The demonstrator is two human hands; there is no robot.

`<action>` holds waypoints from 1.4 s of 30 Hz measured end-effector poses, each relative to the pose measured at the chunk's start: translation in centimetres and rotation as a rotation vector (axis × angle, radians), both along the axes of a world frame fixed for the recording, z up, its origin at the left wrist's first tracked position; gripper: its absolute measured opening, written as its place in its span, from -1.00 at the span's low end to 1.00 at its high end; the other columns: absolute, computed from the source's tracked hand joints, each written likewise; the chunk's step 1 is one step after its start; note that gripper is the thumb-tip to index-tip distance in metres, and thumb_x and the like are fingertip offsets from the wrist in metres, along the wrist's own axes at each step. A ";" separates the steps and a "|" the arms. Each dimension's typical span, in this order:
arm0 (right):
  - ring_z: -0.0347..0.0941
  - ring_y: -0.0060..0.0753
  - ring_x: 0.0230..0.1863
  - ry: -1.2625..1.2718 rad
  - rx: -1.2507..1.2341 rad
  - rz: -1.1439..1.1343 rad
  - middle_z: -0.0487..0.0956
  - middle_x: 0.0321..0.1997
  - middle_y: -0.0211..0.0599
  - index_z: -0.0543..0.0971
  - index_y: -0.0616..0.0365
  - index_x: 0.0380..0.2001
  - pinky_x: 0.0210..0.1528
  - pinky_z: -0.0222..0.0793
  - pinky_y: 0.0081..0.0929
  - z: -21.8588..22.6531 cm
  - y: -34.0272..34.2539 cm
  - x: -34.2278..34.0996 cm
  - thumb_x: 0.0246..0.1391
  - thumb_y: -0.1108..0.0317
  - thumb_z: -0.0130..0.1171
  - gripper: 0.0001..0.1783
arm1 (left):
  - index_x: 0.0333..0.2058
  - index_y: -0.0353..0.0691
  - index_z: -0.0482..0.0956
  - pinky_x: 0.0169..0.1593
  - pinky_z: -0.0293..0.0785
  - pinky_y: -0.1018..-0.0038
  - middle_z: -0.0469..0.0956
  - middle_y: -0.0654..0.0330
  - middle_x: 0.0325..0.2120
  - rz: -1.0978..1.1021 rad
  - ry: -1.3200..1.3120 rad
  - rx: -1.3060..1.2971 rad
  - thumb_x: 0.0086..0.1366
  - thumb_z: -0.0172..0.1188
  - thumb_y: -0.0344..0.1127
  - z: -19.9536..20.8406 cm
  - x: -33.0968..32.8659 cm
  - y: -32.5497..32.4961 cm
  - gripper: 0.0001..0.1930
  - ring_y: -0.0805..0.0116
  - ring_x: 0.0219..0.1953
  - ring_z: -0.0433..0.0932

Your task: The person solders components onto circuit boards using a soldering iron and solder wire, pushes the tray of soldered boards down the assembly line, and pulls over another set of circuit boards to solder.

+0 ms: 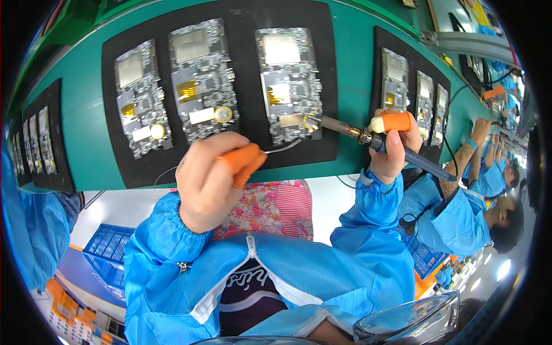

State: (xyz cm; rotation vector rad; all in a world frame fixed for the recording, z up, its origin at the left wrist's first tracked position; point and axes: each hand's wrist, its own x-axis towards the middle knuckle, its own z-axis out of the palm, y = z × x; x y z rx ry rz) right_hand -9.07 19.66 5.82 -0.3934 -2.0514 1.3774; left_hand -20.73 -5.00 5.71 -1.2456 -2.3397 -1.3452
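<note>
My right hand grips a soldering iron by its dark blue handle. The iron's metal shaft points left, and its tip meets the lower right part of a circuit board, at a small round part beside a pale rectangle. In my left hand, the fingers are pinched around a thin silvery solder wire, which reaches toward the board's lower edge. Orange finger cots cover fingertips on both hands. Two similar boards, a middle one and a left one, lie on the same black mat.
Another black mat with several boards lies to the right on the green bench, and one more at far left. A dark cable runs up from the iron. Co-workers in blue smocks sit at right.
</note>
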 end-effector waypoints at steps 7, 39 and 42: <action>0.39 -0.47 -0.53 -0.060 0.069 0.004 0.50 -0.53 -0.21 0.50 0.37 -0.51 -0.42 0.28 -0.59 0.4 0.9 1.9 -0.13 0.07 0.08 -0.54 | -0.49 -0.39 0.49 -0.48 0.43 0.49 0.47 0.11 -0.41 -0.136 -0.032 -0.027 -0.22 0.37 -0.57 -1.7 1.2 3.0 -0.74 0.25 -0.45 0.49; 0.29 -0.39 -0.75 -0.011 0.273 0.140 0.40 -0.73 -0.21 0.50 0.34 -0.61 -0.64 0.17 -0.55 -0.3 1.4 1.1 -0.27 0.28 0.08 -0.73 | -0.50 -0.42 0.43 -0.48 0.44 0.47 0.42 0.07 -0.41 -0.186 0.109 -0.106 -0.14 0.25 -0.57 -1.7 1.5 5.3 -0.81 0.27 -0.49 0.45; 0.28 -0.39 -0.75 -0.032 0.281 0.119 0.38 -0.74 -0.23 0.50 0.34 -0.61 -0.63 0.18 -0.55 -0.3 1.3 1.2 -0.29 0.29 0.07 -0.74 | -0.57 -0.44 0.43 -0.50 0.46 0.48 0.47 0.07 -0.46 -0.147 0.091 -0.114 -0.18 0.31 -0.63 -1.5 1.5 5.3 -0.80 0.24 -0.47 0.50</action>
